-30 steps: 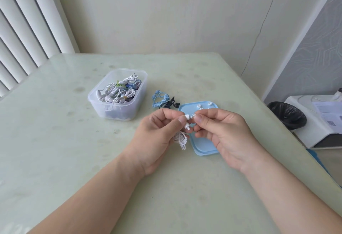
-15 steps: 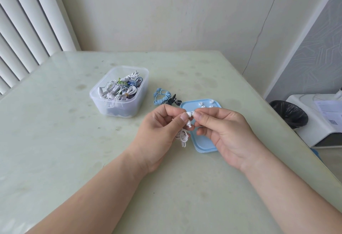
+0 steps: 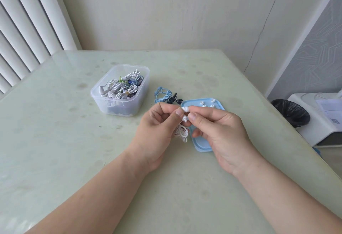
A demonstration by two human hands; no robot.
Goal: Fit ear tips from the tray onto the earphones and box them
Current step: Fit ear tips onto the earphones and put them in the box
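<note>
1. Head view, step in hand: fitting an ear tip (image 3: 186,109) to one bud of the white earphones (image 3: 181,132). Boxing has not begun for this set.
2. Left hand (image 3: 159,122): fingers curled, thumb and forefinger pinching the bud. The second bud juts out just below the thumb, and the coiled cable hangs beneath the curled fingers.
3. Right hand (image 3: 218,130): thumb and forefinger closed on the ear tip, tip to tip with the left fingertips (image 3: 178,112). The other fingers are loosely curled and hold nothing.
4. Seating of the ear tip: too small to tell whether it is fully on.
5. Blue tray (image 3: 200,144): lies under and beyond the right fingers. Four loose ear tips (image 3: 201,102) sit at its far end, just past the fingertips.
6. Clear plastic box (image 3: 122,106): beyond the left fingers and to their left, well apart, holding bundled earphones.
7. Blue earphones (image 3: 162,94): coiled on the table (image 3: 55,141), just beyond the left knuckles, with a small black item beside them.
8. Next move, as judged: press and twist the tip home, then take a fresh tip from the tray for the lower bud. It calls for a fine pinch and square alignment, or the soft tip may fold or slip away.
</note>
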